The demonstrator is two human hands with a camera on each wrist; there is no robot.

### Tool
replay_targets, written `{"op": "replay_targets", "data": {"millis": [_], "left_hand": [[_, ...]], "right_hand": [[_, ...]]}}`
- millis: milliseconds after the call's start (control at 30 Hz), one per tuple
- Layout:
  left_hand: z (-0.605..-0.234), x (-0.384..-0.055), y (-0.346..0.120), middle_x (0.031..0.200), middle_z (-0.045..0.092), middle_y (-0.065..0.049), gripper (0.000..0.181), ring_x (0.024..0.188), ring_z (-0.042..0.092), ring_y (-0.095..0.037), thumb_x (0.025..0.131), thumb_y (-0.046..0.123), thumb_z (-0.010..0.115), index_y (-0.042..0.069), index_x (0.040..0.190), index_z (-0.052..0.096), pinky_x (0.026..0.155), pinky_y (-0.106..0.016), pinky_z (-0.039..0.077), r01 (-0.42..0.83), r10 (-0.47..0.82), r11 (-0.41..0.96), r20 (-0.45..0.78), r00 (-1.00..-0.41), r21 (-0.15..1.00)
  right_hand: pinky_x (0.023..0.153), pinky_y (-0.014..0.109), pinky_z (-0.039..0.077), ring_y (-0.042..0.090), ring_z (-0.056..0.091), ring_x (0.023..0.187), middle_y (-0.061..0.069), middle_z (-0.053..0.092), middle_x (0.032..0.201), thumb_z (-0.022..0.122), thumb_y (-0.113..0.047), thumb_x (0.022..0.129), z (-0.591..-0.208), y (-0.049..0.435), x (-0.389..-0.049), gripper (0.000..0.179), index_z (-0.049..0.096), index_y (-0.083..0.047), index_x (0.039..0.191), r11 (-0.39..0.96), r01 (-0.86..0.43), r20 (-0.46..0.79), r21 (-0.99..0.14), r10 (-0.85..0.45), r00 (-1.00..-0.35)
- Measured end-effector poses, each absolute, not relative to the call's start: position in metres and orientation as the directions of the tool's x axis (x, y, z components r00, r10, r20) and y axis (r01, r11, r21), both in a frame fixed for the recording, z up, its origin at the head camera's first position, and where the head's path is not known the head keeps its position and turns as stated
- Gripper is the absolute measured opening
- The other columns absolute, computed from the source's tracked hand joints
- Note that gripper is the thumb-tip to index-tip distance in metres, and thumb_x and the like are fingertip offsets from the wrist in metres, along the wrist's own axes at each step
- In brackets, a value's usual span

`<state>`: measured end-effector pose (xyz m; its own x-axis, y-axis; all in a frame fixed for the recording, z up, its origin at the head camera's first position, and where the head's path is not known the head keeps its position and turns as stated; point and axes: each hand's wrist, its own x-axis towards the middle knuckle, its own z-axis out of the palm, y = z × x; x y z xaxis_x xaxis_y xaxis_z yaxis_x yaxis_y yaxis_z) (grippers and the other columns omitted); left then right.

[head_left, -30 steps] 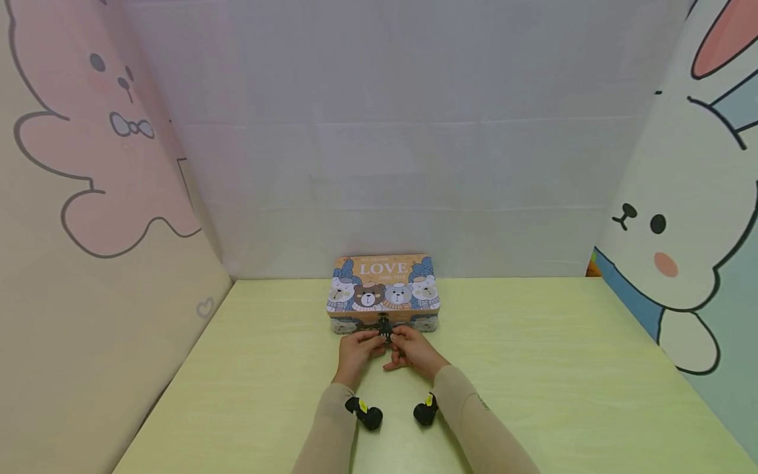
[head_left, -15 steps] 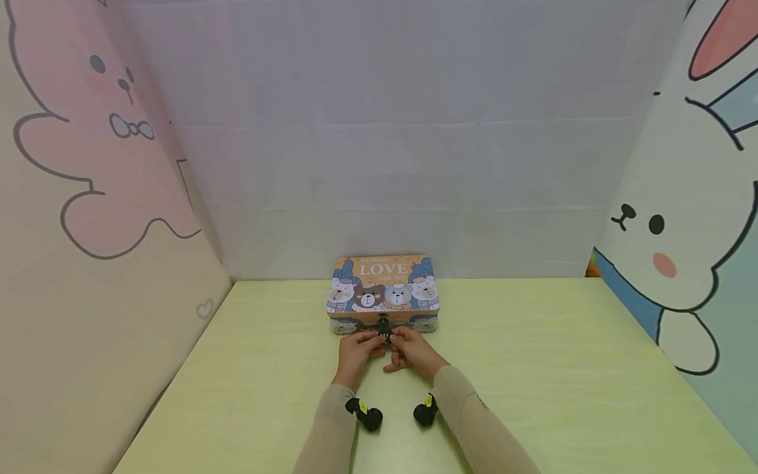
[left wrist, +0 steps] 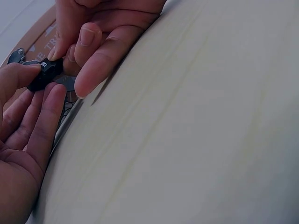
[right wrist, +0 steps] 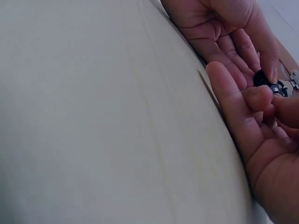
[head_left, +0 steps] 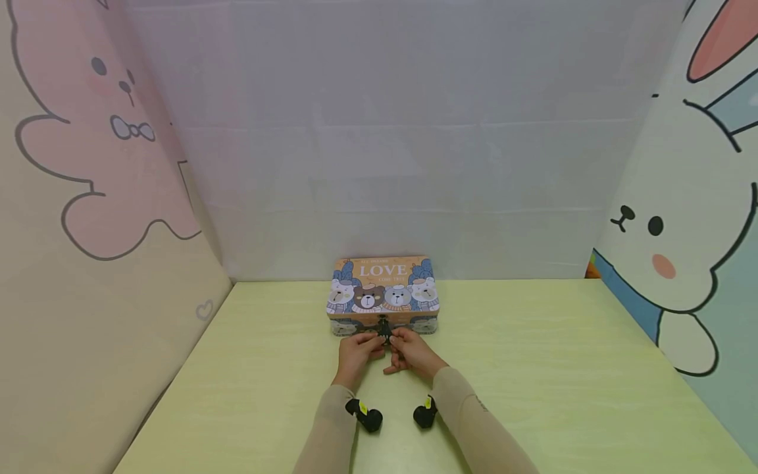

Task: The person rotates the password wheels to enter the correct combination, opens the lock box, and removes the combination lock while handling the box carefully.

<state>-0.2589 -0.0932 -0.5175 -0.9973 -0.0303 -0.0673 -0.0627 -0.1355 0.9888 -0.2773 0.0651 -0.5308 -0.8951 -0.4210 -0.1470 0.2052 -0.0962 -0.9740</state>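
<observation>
A tin box printed with bears and the word LOVE lies at the back of the table, its lid down. At its front clasp hangs a small black padlock with a tiny white mark, perhaps a number dial. My left hand pinches one end of the padlock between thumb and fingers. From the other side, my right hand pinches it too, its little finger sticking out over the table. In the right wrist view the fingers cover part of the padlock, beside the metal clasp.
The pale yellow-green table extends around the box and arms. Behind the box rises a white back panel, with cartoon-printed side panels to the left and right. Black wrist cameras sit on both sleeves.
The head view has shifted very slightly. Both hands stay at the padlock and the box keeps its place.
</observation>
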Motion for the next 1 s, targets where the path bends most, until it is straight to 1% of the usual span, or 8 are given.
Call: {"op": "replay_targets", "data": {"millis": [133,367,433,567,733,800,900,1000], "left_hand": [[-0.533,-0.268,-0.093,0.090,0.072,-0.012,0.024,0.070,0.072,-0.020,0.090,-0.002,0.070,-0.018,0.106,0.066,0.070,-0.033,0.062,-0.065,-0.046,-0.139,-0.072,-0.996,0.988],[-0.538,-0.270,-0.092,0.090,0.073,-0.014,0.025,0.068,0.072,-0.018,0.090,0.000,0.071,-0.017,0.107,0.067,0.068,-0.031,0.062,-0.067,-0.069,-0.121,-0.076,-0.995,0.990],[-0.543,-0.273,-0.092,0.089,0.073,-0.014,0.025,0.067,0.071,-0.015,0.090,0.001,0.071,-0.017,0.107,0.067,0.066,-0.028,0.062,-0.066,-0.074,-0.122,-0.075,-0.994,0.990],[-0.543,-0.273,-0.093,0.090,0.073,-0.015,0.027,0.068,0.071,-0.016,0.089,0.000,0.071,-0.017,0.109,0.066,0.068,-0.030,0.062,-0.067,-0.060,-0.132,-0.076,-0.995,0.989],[-0.543,-0.274,-0.094,0.097,0.071,-0.013,0.029,0.071,0.072,-0.019,0.088,-0.004,0.070,-0.019,0.112,0.064,0.073,-0.034,0.062,-0.076,-0.040,-0.157,-0.083,-0.996,0.985],[-0.542,-0.273,-0.094,0.099,0.070,-0.014,0.029,0.072,0.072,-0.020,0.088,-0.006,0.070,-0.019,0.113,0.063,0.074,-0.035,0.062,-0.073,-0.033,-0.167,-0.080,-0.996,0.983],[-0.542,-0.274,-0.093,0.099,0.071,-0.018,0.031,0.073,0.071,-0.017,0.086,-0.008,0.070,-0.019,0.114,0.063,0.074,-0.036,0.062,-0.065,-0.035,-0.182,-0.073,-0.997,0.981],[-0.541,-0.274,-0.091,0.100,0.072,-0.019,0.033,0.075,0.069,-0.014,0.085,-0.010,0.071,-0.018,0.116,0.063,0.072,-0.034,0.062,-0.057,-0.048,-0.195,-0.068,-0.997,0.979]], "right_hand": [[0.071,0.046,0.062,0.009,0.048,0.053,0.005,0.044,0.077,0.034,-0.003,0.108,-0.530,0.065,-0.276,0.015,0.044,0.006,0.115,-0.102,0.196,-0.137,-0.975,-0.415,-0.899],[0.072,0.047,0.062,0.010,0.048,0.053,0.005,0.043,0.076,0.032,-0.003,0.108,-0.533,0.064,-0.277,0.016,0.044,0.006,0.116,-0.106,0.189,-0.129,-0.976,-0.416,-0.900],[0.072,0.047,0.062,0.010,0.048,0.053,0.005,0.043,0.077,0.032,-0.003,0.108,-0.533,0.064,-0.277,0.016,0.044,0.006,0.115,-0.106,0.190,-0.130,-0.976,-0.417,-0.899],[0.072,0.046,0.062,0.010,0.048,0.054,0.005,0.043,0.077,0.033,-0.003,0.108,-0.533,0.064,-0.277,0.015,0.044,0.006,0.114,-0.104,0.198,-0.139,-0.975,-0.414,-0.900],[0.070,0.045,0.062,0.010,0.047,0.054,0.005,0.043,0.077,0.033,-0.003,0.108,-0.532,0.065,-0.277,0.016,0.044,0.006,0.114,-0.105,0.204,-0.145,-0.973,-0.407,-0.902],[0.070,0.045,0.062,0.010,0.046,0.054,0.005,0.043,0.077,0.034,-0.003,0.108,-0.531,0.065,-0.277,0.016,0.044,0.006,0.115,-0.107,0.209,-0.149,-0.972,-0.406,-0.902],[0.071,0.045,0.062,0.010,0.046,0.054,0.004,0.043,0.076,0.034,-0.003,0.108,-0.531,0.064,-0.276,0.015,0.044,0.006,0.114,-0.108,0.209,-0.149,-0.972,-0.403,-0.903],[0.071,0.046,0.062,0.010,0.047,0.054,0.004,0.043,0.076,0.035,-0.003,0.108,-0.532,0.064,-0.276,0.014,0.044,0.005,0.113,-0.109,0.208,-0.149,-0.972,-0.399,-0.905]]}}
